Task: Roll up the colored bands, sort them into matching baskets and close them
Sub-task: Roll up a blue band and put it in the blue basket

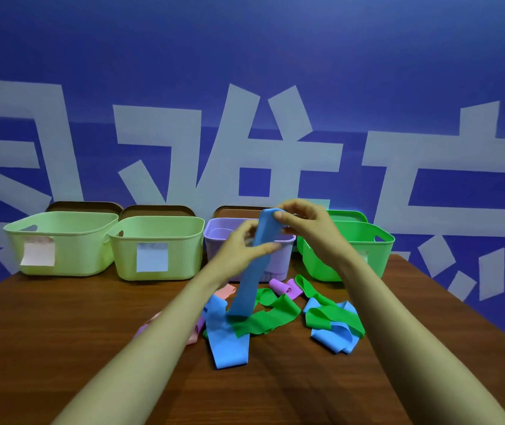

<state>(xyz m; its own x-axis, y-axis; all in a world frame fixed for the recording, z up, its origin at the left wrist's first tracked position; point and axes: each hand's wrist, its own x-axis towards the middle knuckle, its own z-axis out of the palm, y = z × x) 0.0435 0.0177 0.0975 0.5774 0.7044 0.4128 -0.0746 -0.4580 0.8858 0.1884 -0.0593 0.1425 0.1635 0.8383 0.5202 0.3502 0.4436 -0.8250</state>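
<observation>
Left grip (242, 246), right grip (303, 222) on blue band (254, 280), long axis near-upright.

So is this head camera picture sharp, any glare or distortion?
Head view: wide-angle stretch swells the forearms toward the bottom corners and slants the table edges; lighting is even with no glare, only a soft shadow beside the blue band; the left hand looks slightly blurred.
</observation>
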